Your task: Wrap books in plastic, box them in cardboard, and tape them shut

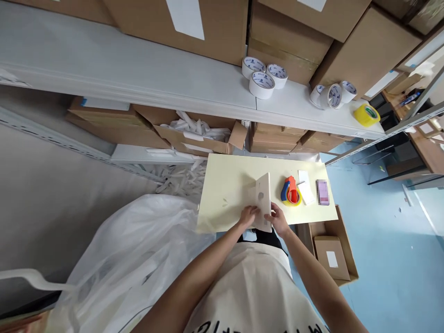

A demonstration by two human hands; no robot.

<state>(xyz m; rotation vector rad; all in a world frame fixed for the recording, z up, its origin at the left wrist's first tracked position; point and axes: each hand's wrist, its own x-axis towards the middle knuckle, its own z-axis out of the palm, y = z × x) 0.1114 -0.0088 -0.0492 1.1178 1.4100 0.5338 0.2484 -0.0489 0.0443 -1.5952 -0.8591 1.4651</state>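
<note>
A flat white box [263, 194] with grey markings on its broad side stands on edge at the near side of the pale yellow table [225, 180]. My left hand [248, 215] is closed at its lower left side, fingers against the broad face. From the other side my right hand [278, 219] grips the box's right edge, thumb and fingers around it. To the right of the box lies a red and blue tape dispenser [290, 191] with a yellow-edged roll. Small white cards [306, 192] lie beside the dispenser.
Behind the table, a grey shelf [156, 69] carries cardboard boxes, white tape rolls [262, 85] and a yellow roll [366, 114]. A pixelated purple item [323, 192] lies at the table's right. An open carton [348, 249] sits on the floor; a large translucent bag [138, 249] is at left.
</note>
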